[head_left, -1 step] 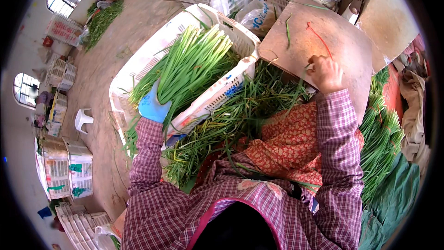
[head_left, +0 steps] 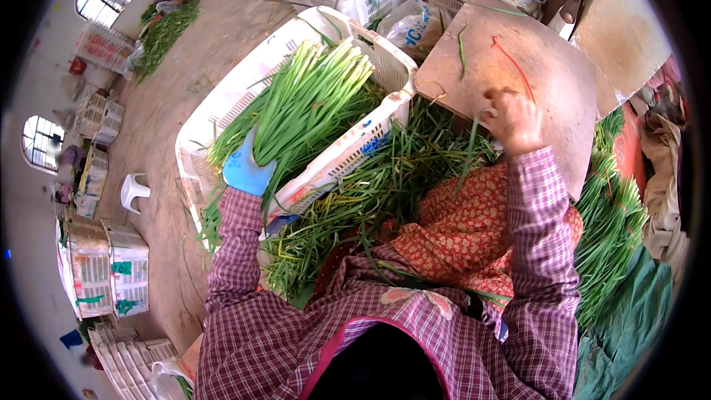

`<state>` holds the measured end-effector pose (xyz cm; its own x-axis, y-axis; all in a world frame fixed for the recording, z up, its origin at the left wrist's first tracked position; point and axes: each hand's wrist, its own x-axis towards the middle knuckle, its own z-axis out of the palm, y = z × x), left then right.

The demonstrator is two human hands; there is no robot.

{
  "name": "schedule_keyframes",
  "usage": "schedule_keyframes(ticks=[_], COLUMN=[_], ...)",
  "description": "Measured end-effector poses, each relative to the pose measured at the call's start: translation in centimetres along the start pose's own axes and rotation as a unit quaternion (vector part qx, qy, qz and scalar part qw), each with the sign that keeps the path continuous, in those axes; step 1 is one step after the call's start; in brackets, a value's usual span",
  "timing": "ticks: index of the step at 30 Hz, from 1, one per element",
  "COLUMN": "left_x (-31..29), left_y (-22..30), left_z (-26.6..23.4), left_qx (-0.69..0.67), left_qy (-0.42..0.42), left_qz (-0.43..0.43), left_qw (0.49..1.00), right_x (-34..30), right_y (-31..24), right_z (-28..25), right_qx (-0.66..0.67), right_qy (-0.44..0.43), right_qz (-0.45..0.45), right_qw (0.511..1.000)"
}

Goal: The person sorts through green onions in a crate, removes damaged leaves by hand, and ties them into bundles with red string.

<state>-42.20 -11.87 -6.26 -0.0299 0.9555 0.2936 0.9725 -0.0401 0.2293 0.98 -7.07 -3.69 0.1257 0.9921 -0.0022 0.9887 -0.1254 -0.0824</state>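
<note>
In the white crate lies a thick bunch of green chives (head_left: 311, 96), its pale cut ends toward the far side. My left hand (head_left: 248, 167), in a blue glove, grips the leafy near end, with stalks passing between thumb and fingers; the fingertips are partly hidden. My bare right hand (head_left: 512, 120) is closed in a pinch above the near edge of a brownish board, slightly blurred. From its fingers a green chive leaf (head_left: 472, 141) hangs down over loose chives. A red tie strip (head_left: 512, 61) lies on the board beyond this hand.
The white plastic crate (head_left: 222, 96) stands left of the flat board (head_left: 552, 67). Loose chive leaves (head_left: 355, 192) pile up between crate and lap. Tied chives (head_left: 611, 222) lie at the right. A white stool (head_left: 133, 191) and stacked crates (head_left: 92, 267) stand further left.
My right hand has shifted slightly left and toward me, with the leaf moving along. My gloved left hand stays practically where it was on the bunch.
</note>
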Motion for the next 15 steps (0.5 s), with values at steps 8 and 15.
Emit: schedule_keyframes(ticks=[8,15], left_x=[0.5,0.8], left_y=[3.1,4.7], left_z=[-0.2,-0.6], left_qx=[-0.018,-0.013], left_qy=[0.011,0.019], left_qz=[0.038,0.054], left_qw=[0.999,0.998], right_x=[-2.8,-3.8], right_y=[-12.4,-13.5], right_z=[-1.2,-0.2], right_qx=[0.364,0.437], right_qy=[0.216,0.211], right_qz=[-0.274,-0.323], right_qw=[0.864,0.812])
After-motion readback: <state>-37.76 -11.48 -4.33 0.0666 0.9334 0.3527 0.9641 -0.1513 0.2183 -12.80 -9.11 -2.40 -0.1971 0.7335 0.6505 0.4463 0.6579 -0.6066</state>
